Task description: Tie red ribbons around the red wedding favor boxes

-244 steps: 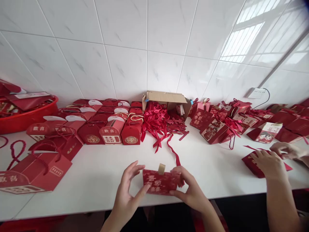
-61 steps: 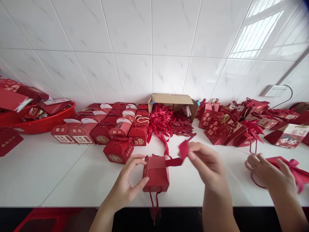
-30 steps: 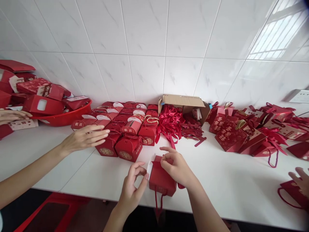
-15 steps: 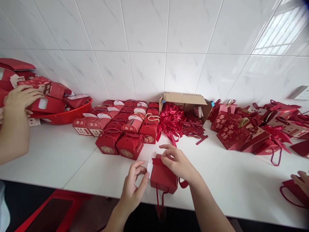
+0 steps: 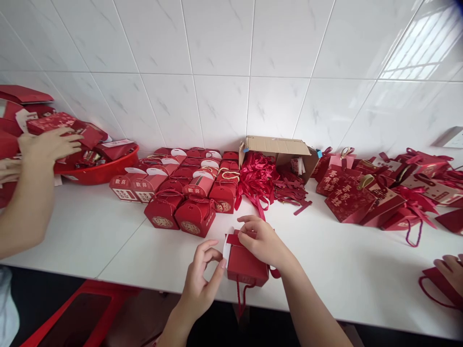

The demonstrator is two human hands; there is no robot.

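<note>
A red gift box (image 5: 248, 264) lies on the table in front of me, with dark red cord handles (image 5: 241, 295) hanging over the table edge. My left hand (image 5: 202, 274) is curved at its left end, thumb and fingertips closing at the white inner side of a flap (image 5: 226, 251). My right hand (image 5: 262, 241) is over the top of the box, its fingers pinched at a dark red strip (image 5: 233, 239) lying across it. The fingers cover part of the strip and the far end of the box. A red ribbon (image 5: 275, 273) shows beside my right wrist.
Finished-looking red boxes (image 5: 197, 217) stand in rows ahead. Behind them a cardboard carton (image 5: 277, 143) spills red ribbons (image 5: 256, 178) and strips. Tied bags (image 5: 349, 197) lie to the right. A co-worker's hand (image 5: 50, 144) is over a red basin (image 5: 108, 168); another person's hand (image 5: 450, 270) is far right.
The box and both my hands have shifted only slightly. The co-worker's hand at the left has moved right over the basin, and wrapped items now show there.
</note>
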